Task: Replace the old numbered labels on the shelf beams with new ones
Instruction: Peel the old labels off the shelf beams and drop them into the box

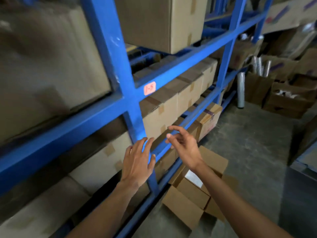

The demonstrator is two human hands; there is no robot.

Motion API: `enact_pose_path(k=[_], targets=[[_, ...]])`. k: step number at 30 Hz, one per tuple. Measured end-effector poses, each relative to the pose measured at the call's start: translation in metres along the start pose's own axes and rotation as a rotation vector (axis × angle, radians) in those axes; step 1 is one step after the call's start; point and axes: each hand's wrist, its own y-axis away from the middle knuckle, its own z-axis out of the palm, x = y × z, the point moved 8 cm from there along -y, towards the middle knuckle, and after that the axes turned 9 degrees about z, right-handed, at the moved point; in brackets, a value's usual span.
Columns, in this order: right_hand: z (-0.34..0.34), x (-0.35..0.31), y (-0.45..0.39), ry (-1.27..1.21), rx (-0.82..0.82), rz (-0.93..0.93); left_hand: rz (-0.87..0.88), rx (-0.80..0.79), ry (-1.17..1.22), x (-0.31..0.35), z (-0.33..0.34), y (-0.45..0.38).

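Left hand (138,160) lies flat, fingers spread, on the blue shelf upright (135,121), gripping nothing. Right hand (183,145) hovers beside it, loosely open and empty. Below sits an open cardboard box (190,198). Farther up, a pink label (149,88) marked 1-5 sticks to the shelf beam (188,59).

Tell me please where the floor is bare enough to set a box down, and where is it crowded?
The bare concrete floor lies right of the blue rack, between the open carton under the right hand and the cartons along the far side. It is crowded at the rack's foot and around the film roll. The shelves look packed with boxes.
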Motion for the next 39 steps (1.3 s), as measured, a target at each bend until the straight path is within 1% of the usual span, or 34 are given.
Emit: enact_pose_path(k=[6, 9, 15, 18, 22, 25, 28, 30, 35, 39], targets=[[0.063, -0.063, 0.061, -0.048, -0.086, -0.035, -0.131, 0.154, -0.134, -0.026, -0.094, 0.084], [0.099, -0.089, 0.087, -0.056, -0.119, -0.072, -0.226, 0.236, -0.18, -0.043, -0.136, 0.123], [0.171, -0.122, 0.12, -0.027, -0.19, -0.159, -0.391, 0.372, -0.302, -0.092, -0.197, 0.196], [0.21, -0.14, 0.134, 0.039, -0.231, -0.231, -0.479, 0.449, -0.347, -0.12, -0.222, 0.239], [0.267, -0.159, 0.151, 0.202, -0.306, -0.38, -0.603, 0.441, -0.357, -0.163, -0.241, 0.293], [0.305, -0.166, 0.159, 0.326, -0.333, -0.445, -0.679, 0.363, -0.369, -0.191, -0.246, 0.313], [0.332, -0.17, 0.162, 0.404, -0.295, -0.495, -0.707, 0.275, -0.409, -0.21, -0.245, 0.316], [0.342, -0.172, 0.163, 0.425, -0.239, -0.535, -0.713, 0.257, -0.431, -0.217, -0.244, 0.315], [0.346, -0.177, 0.162, 0.375, -0.058, -0.596, -0.686, 0.288, -0.452, -0.222, -0.238, 0.317], [0.345, -0.182, 0.157, 0.352, 0.025, -0.677, -0.681, 0.316, -0.467, -0.223, -0.235, 0.316]])
